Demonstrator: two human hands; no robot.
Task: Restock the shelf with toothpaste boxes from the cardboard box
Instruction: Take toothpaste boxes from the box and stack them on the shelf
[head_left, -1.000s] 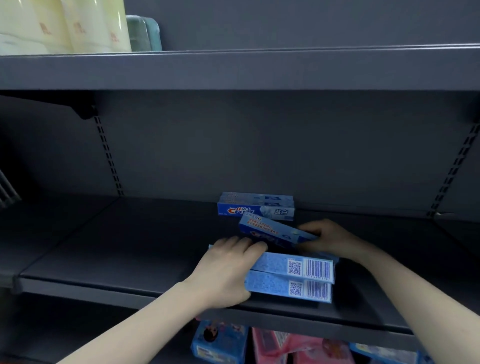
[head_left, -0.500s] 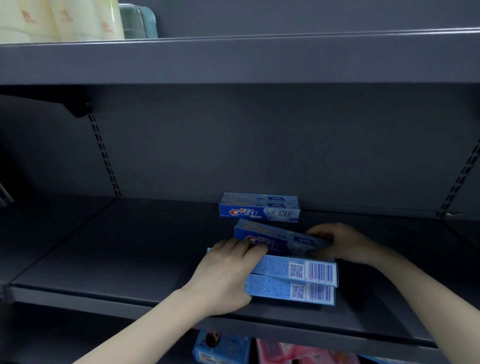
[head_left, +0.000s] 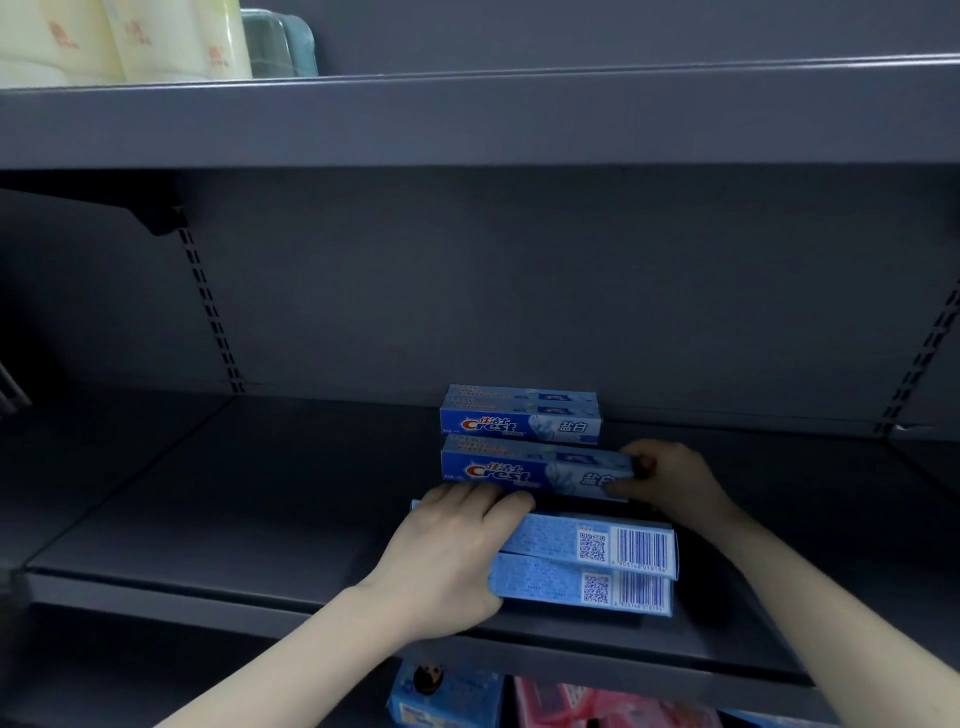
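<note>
Left hand: our left hand (head_left: 447, 566) lies curled over the left end of the two front boxes (head_left: 587, 564), gripping them; they lie stacked with barcodes facing us, at the shelf (head_left: 234, 525) front.
Right hand: just beyond, our right hand (head_left: 670, 480) pinches the right end of the middle box (head_left: 535, 470), standing logo-out, just past our left fingertips.
Back boxes: the back boxes (head_left: 519, 415) stand beyond both hands, apart from them, against the rear panel.
Progress: we judge the restock early; a few boxes placed, much shelf bare.
Cardboard box: not visible to us.
</note>
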